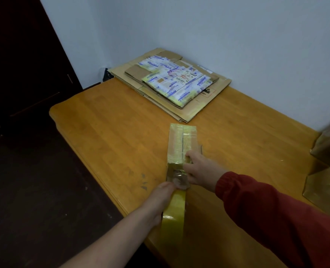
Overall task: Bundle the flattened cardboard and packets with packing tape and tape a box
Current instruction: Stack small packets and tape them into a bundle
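Near the front of the wooden table (112, 122) the small box (181, 140) lies flat, its near end gripped by the curled fingers of the right hand (199, 169). The left hand (160, 198) pinches a strip of yellow packing tape (173, 213) stretched from that end. At the far corner packets (179, 80) lie on flattened cardboard (208, 99).

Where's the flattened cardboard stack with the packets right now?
Head view: the cardboard stack topped with packets lies at the wooden table's far corner against the white wall, beyond the small taped box.
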